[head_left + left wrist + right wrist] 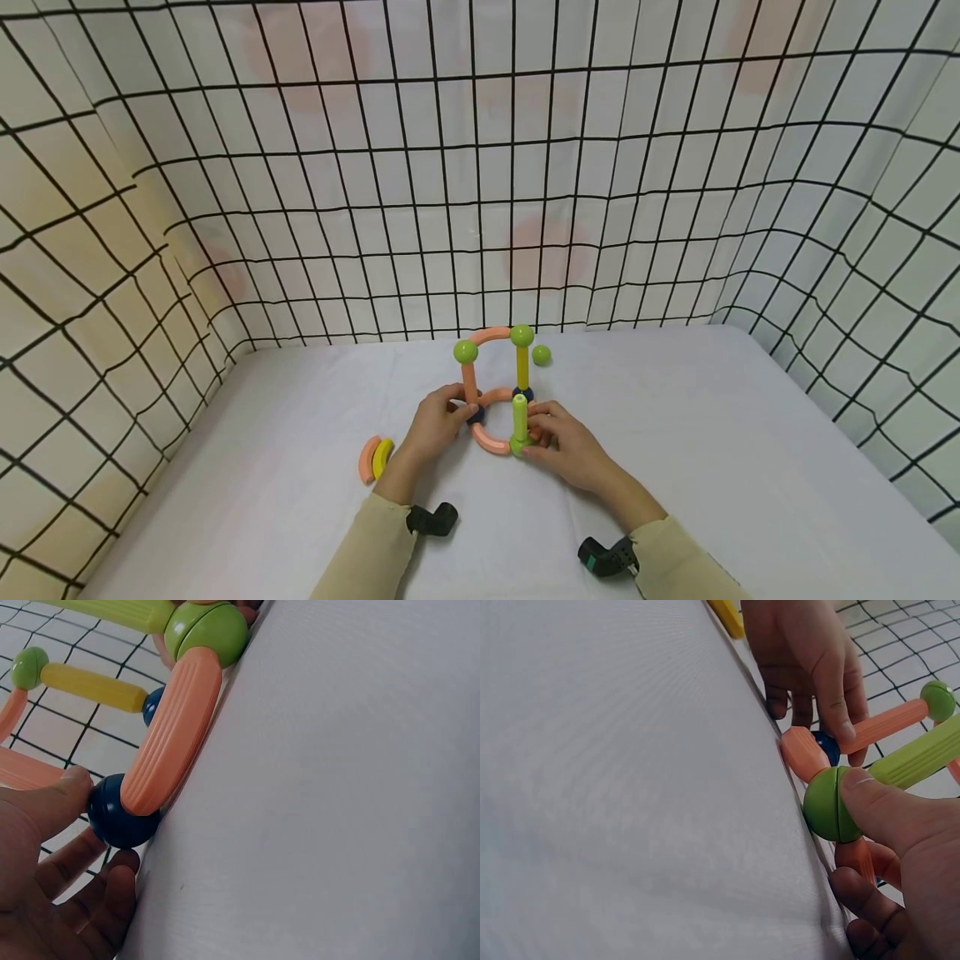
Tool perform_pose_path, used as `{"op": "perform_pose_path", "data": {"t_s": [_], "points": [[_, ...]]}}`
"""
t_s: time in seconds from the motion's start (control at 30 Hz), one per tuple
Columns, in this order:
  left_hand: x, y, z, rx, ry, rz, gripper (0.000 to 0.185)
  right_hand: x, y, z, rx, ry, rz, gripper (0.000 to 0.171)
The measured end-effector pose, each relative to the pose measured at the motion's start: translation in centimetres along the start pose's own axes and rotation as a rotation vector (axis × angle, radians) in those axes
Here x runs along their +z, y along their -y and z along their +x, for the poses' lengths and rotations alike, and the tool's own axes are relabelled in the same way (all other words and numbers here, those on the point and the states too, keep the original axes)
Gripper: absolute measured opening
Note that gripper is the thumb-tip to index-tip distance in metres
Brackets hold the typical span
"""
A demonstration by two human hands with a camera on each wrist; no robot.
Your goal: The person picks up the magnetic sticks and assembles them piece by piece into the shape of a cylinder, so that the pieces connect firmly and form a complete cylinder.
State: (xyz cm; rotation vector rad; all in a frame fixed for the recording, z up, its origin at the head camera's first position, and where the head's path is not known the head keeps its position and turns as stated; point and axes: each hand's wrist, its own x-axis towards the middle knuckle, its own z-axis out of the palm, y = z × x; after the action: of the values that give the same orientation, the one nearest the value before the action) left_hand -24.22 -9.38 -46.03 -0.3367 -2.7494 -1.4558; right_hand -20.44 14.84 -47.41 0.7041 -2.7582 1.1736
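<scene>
A toy frame of ribbed plastic rods and smooth plastic balls [497,392] stands near the middle of the white-covered worktop [712,467], close to the grid-patterned backdrop [480,167].

The left hand [438,421] pinches the dark blue ball joint [120,817] at the frame's base, thumb on top and fingers curled under it, seemingly to keep the base from sliding. The right hand [566,446] grips the lime green ball [832,804] at the opposite base corner, thumb pressed on it, apparently steadying the short lime green rod [519,417] that rises from it.

That rod's long axis is upright, free end pointing up. The curved salmon rod [172,727] between the two balls lies flat on the worktop.

A loose green ball [541,355] sits just behind the frame; spare curved orange and yellow pieces [374,457] lie left of the left hand.
</scene>
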Motion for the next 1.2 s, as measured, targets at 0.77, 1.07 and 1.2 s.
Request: {"op": "perform_pose_path", "data": {"t_s": [0.77, 1.07, 1.2], "points": [[-0.1, 0.6, -0.1, 0.019, -0.036, 0.011, 0.02, 0.7, -0.4, 0.1, -0.055, -0.043, 0.044, 0.034], [0.8, 1.0, -0.2, 0.045, -0.06, -0.034, 0.022, -0.8, -0.6, 0.3, 0.112, -0.075, 0.128, 0.021], [1.0, 1.0, -0.2, 0.042, -0.073, -0.038, 0.022, -2.0, -1.4, 0.8, 0.173, -0.118, 0.111, 0.021]]}}
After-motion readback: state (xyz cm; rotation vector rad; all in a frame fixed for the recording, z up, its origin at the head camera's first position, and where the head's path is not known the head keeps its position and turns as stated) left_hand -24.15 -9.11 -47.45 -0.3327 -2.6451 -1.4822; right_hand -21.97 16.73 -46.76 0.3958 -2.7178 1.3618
